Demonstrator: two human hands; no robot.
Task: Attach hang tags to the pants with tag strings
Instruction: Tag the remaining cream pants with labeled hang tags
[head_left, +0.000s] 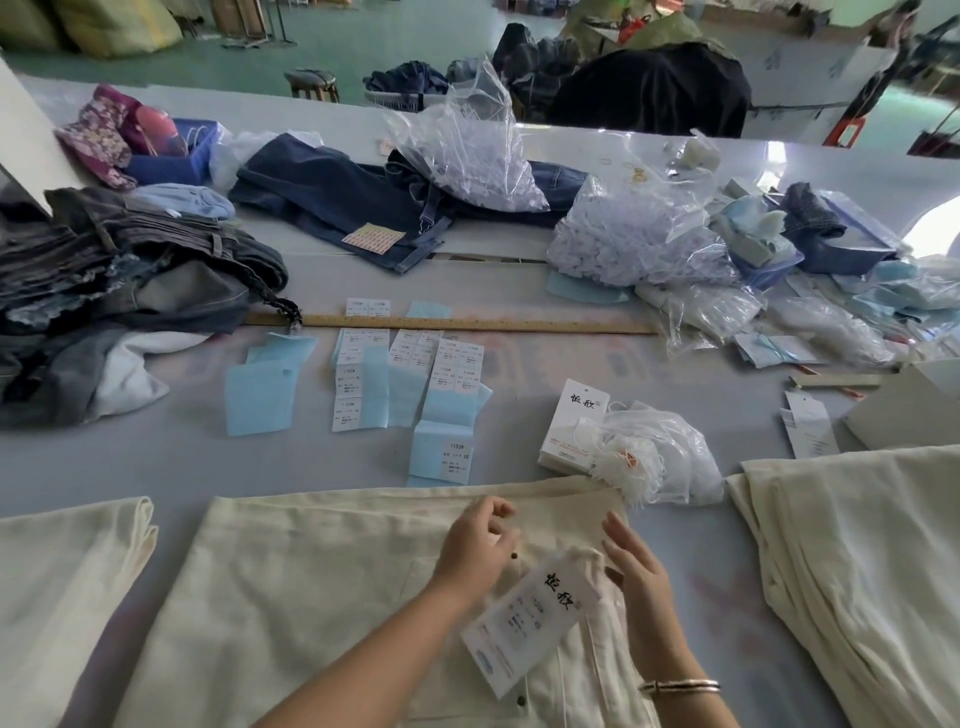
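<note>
A person at a garment finishing table works on cream pants (322, 587) spread flat at the near edge, a white hang tag (530, 621) with black brush characters lying tilted on the cloth near the waistband between both hands. The left hand (480, 540) is raised just above the fabric with fingers curled, thumb and forefinger apparently pinching the thin tag string, though the string itself is too fine to make out; a small dark bead or fastener (515, 556) shows just beside the fingertips. The right hand (636, 564), a metal bracelet (680, 687) on its wrist, is spread with straight fingers and rests edge-on against the pants beside the tag's upper corner, holding nothing. The step in hand looks like closing or drawing the string through; done well, it probably means keeping the tag face-up, steadying the cloth with the flat hand and pulling the loop snug without puckering the fabric. Further back lie a stack of hang tags (571, 426), a clear bag of white tag strings (649, 457), sheets of size stickers (436, 374) on blue backing, and a wooden ruler (467, 323). More cream pants (857, 545) wait folded at right, another pile (62, 587) at left, with dark jeans (130, 270) heaped beyond.
</note>
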